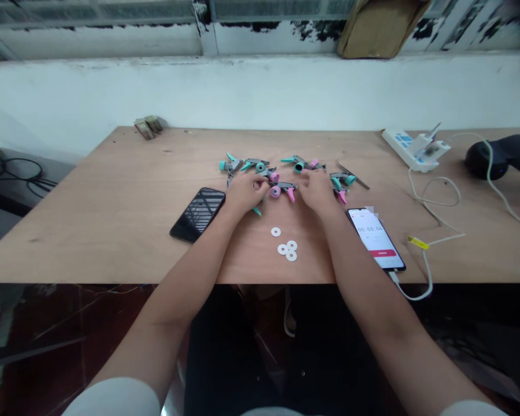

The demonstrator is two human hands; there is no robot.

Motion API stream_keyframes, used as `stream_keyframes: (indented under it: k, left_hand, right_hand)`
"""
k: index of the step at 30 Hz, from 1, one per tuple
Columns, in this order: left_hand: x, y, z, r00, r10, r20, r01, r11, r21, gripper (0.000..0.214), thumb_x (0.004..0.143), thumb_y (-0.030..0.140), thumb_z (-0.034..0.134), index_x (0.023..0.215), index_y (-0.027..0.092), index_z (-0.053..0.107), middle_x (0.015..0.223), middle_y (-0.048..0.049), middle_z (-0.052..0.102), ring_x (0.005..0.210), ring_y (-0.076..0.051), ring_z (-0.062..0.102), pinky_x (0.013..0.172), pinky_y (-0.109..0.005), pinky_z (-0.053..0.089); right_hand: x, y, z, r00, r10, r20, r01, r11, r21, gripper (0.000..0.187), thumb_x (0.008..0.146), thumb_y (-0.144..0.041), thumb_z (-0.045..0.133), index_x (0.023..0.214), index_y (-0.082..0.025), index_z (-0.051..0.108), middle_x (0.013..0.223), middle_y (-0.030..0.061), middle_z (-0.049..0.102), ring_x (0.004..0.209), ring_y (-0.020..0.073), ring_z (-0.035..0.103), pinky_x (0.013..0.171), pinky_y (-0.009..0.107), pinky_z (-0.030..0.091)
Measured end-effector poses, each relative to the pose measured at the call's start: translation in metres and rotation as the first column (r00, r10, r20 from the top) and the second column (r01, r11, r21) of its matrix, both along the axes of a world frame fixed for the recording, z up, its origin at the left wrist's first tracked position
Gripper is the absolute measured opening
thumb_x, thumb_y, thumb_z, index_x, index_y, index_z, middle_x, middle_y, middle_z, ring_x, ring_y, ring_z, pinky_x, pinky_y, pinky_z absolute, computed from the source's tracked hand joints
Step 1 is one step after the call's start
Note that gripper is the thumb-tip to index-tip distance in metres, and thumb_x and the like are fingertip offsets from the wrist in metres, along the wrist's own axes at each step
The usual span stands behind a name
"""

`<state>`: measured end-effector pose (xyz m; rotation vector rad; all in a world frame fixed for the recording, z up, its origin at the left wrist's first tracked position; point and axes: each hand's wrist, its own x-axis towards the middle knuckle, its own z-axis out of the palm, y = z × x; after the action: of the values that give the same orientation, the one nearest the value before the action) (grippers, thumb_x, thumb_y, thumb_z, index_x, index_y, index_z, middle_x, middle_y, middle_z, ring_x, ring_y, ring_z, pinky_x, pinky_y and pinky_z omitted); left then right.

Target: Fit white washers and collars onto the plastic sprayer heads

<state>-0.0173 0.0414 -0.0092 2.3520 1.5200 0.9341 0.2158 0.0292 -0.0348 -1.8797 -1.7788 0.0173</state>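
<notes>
Several small spray-trigger heads in grey, teal and pink lie scattered in the middle of a wooden table. My left hand rests among them with fingers curled around one grey piece with a teal tip. My right hand lies palm down beside a pink-capped trigger head, fingers bent over the parts; what it holds is hidden. Several white washers lie on the table nearer to me, between my forearms.
A dark phone lies left of my left wrist. A lit phone showing a timer lies right of my right wrist, with a white cable. A power strip and a black device sit far right. Tweezers lie behind the parts.
</notes>
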Motion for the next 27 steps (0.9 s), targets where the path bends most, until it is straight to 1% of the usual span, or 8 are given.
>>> stream_keyframes:
  k: [3, 6, 10, 14, 18, 22, 25, 27]
  left_hand:
    - [0.002, 0.003, -0.005, 1.0, 0.001, 0.015, -0.001, 1.0, 0.032, 0.026, 0.096, 0.028, 0.066, 0.108, 0.024, 0.088, 0.11, -0.0063, 0.086, 0.109, -0.028, 0.077, 0.107, -0.04, 0.057]
    - [0.001, 0.009, -0.01, 0.995, -0.01, 0.098, -0.003, 0.991, 0.131, 0.026, 0.098, 0.026, 0.064, 0.111, 0.024, 0.086, 0.114, -0.0058, 0.086, 0.114, -0.028, 0.074, 0.112, -0.042, 0.054]
    - [-0.001, 0.019, -0.019, 0.979, -0.078, 0.19, 0.031, 0.971, 0.237, 0.021, 0.096, 0.026, 0.066, 0.107, 0.025, 0.084, 0.108, -0.0064, 0.085, 0.11, -0.03, 0.073, 0.112, -0.047, 0.054]
    - [-0.002, 0.023, -0.023, 0.958, -0.147, 0.246, 0.067, 0.949, 0.307, 0.019, 0.098, 0.026, 0.066, 0.108, 0.025, 0.083, 0.107, -0.0069, 0.084, 0.109, -0.029, 0.073, 0.109, -0.047, 0.055]
    - [-0.001, 0.022, -0.022, 0.95, -0.171, 0.262, 0.08, 0.942, 0.325, 0.018, 0.099, 0.026, 0.066, 0.108, 0.025, 0.082, 0.109, -0.0059, 0.084, 0.109, -0.027, 0.073, 0.109, -0.045, 0.055]
    - [0.0, 0.02, -0.02, 0.948, -0.173, 0.267, 0.084, 0.946, 0.313, 0.018, 0.1, 0.027, 0.065, 0.108, 0.024, 0.081, 0.109, -0.0063, 0.084, 0.11, -0.028, 0.074, 0.109, -0.046, 0.056]
    - [0.0, 0.017, -0.017, 0.945, -0.182, 0.271, 0.088, 0.941, 0.326, 0.019, 0.101, 0.027, 0.064, 0.109, 0.023, 0.08, 0.11, -0.0066, 0.084, 0.111, -0.027, 0.074, 0.11, -0.045, 0.056]
    - [0.0, 0.014, -0.015, 0.941, -0.205, 0.271, 0.103, 0.933, 0.345, 0.02, 0.101, 0.028, 0.064, 0.114, 0.023, 0.079, 0.114, -0.0079, 0.083, 0.114, -0.027, 0.074, 0.112, -0.045, 0.055]
  right_hand:
    - [-0.007, 0.003, 0.006, 0.995, -0.101, -0.02, 0.1, 0.994, -0.039, 0.048, 0.098, -0.018, 0.054, 0.142, -0.017, 0.073, 0.147, 0.0215, 0.065, 0.135, 0.0396, 0.059, 0.116, 0.053, 0.044]
    - [-0.012, 0.014, 0.013, 0.993, -0.118, -0.03, 0.118, 0.993, 0.019, 0.052, 0.099, -0.015, 0.048, 0.145, -0.018, 0.072, 0.149, 0.0208, 0.065, 0.137, 0.0395, 0.056, 0.117, 0.055, 0.041]
    - [-0.011, 0.034, 0.009, 0.997, -0.071, 0.0, 0.071, 0.995, 0.065, 0.049, 0.097, -0.016, 0.052, 0.141, -0.019, 0.073, 0.146, 0.0207, 0.069, 0.133, 0.0391, 0.055, 0.116, 0.059, 0.039]
    - [-0.01, 0.046, -0.004, 0.999, -0.023, 0.043, 0.02, 0.996, 0.086, 0.043, 0.096, -0.015, 0.053, 0.131, -0.021, 0.076, 0.134, 0.0177, 0.077, 0.125, 0.0355, 0.06, 0.113, 0.058, 0.039]
    - [-0.014, 0.048, -0.007, 0.998, -0.005, 0.067, -0.003, 0.994, 0.11, 0.034, 0.092, -0.016, 0.057, 0.118, -0.019, 0.078, 0.129, 0.0179, 0.078, 0.118, 0.0353, 0.067, 0.113, 0.057, 0.041]
    - [-0.018, 0.047, -0.005, 0.998, 0.025, 0.052, -0.032, 0.992, 0.12, 0.029, 0.09, -0.017, 0.06, 0.112, -0.018, 0.079, 0.128, 0.0182, 0.077, 0.118, 0.0372, 0.068, 0.112, 0.056, 0.045]
    - [-0.02, 0.043, 0.002, 1.0, 0.026, 0.017, -0.028, 0.988, 0.15, 0.028, 0.091, -0.017, 0.06, 0.112, -0.017, 0.078, 0.128, 0.0185, 0.075, 0.119, 0.037, 0.067, 0.113, 0.054, 0.047]
    - [-0.022, 0.037, 0.013, 0.999, 0.029, -0.024, -0.023, 0.974, 0.225, 0.027, 0.091, -0.017, 0.06, 0.111, -0.018, 0.077, 0.125, 0.0173, 0.074, 0.12, 0.0364, 0.067, 0.111, 0.053, 0.049]
